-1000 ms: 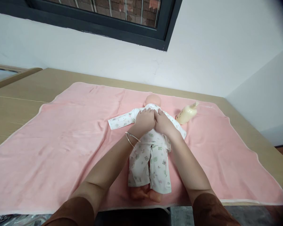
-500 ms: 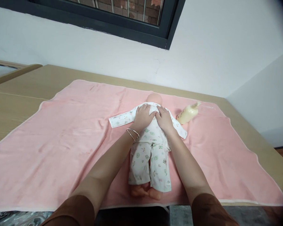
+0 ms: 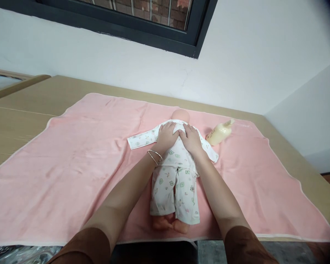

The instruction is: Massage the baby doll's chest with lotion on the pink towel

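Observation:
A baby doll (image 3: 178, 152) in a white printed top and trousers lies face down on a pink blanket (image 3: 79, 161), its head toward the wall and its bare feet toward me. Flat on the left side of its upper back rests my left hand (image 3: 167, 138), fingers stretched out, a bangle around the wrist. My right hand (image 3: 191, 139) lies open on the other side of the back. The two thumbs point inward and nearly meet at the middle. The doll's sleeves spread out to both sides, and its face is hidden.
A pale yellow pump bottle (image 3: 219, 133) lies on the blanket to the right of the doll. Under the blanket is a wooden table (image 3: 79, 85) against a white wall with a dark-framed window (image 3: 165, 38). Clear plastic items (image 3: 27, 254) show at the lower left.
My right thumb has shifted slightly, leaving a small gap between the two thumbs. Both hands stay on the doll's back; otherwise the view has only moved very slightly.

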A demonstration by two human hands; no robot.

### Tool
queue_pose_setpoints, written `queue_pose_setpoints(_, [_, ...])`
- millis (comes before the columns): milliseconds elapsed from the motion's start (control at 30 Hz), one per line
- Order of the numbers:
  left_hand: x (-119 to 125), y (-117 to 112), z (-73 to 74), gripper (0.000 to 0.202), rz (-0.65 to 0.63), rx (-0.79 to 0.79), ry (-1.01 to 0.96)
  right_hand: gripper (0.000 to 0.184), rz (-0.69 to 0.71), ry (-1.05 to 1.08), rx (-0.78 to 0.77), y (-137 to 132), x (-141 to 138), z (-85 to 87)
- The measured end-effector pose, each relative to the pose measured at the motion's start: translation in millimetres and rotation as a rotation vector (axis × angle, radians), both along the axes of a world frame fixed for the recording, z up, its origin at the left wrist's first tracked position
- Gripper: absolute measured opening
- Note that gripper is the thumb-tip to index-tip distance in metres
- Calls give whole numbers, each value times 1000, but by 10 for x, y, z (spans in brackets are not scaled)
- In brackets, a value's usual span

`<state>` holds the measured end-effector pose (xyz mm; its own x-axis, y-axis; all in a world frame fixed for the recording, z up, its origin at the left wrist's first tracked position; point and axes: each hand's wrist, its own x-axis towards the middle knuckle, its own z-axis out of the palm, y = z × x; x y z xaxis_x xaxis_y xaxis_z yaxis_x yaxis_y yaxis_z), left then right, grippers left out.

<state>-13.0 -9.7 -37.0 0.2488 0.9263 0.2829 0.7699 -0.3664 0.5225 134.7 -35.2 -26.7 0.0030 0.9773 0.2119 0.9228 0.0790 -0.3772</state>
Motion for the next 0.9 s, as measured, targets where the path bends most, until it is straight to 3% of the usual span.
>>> queue_pose_setpoints(267, [-10, 2, 29, 47, -13, -1, -45, 59, 96, 36, -21, 6, 97, 82])
queue_pose_setpoints(400, [-14, -1, 59, 42, -1, 11, -125, 57, 63, 35, 14, -19, 54, 92])
queue_pose_setpoints(567, [-52, 34, 62, 40, 11, 23, -479, 63, 33, 29, 175, -124, -125, 136])
queue_pose_setpoints(667, [-78, 64, 33, 40, 58, 11, -712, 62, 133, -30, 117, -170, -227, 133])
queue_pose_setpoints(767, [-87, 87, 3, 38, 87, -3, -820, 57, 180, -49, 33, -182, -269, 120])
queue_pose_setpoints(900, [-67, 97, 3, 43, 89, -16, -900, 60, 111, 2, 160, -182, -265, 126])
